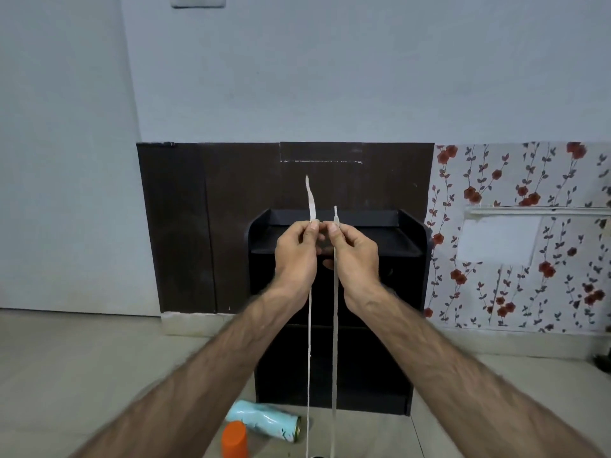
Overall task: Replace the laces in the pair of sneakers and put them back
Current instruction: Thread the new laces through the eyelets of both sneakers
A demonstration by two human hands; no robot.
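I see a pale blue cylindrical can [264, 422] lying on its side on the tiled floor [82, 358] at near left, an orange plastic cap [234, 439] just in front of it. My left hand [296, 256] pinches one strand of the flat white shoelace [309, 342] between thumb and forefinger, its tip poking up above the fingers. Just right, my right hand [353, 256] pinches the other strand likewise. Both strands hang straight down between my forearms, in front of the black wooden shelf unit [396, 342].
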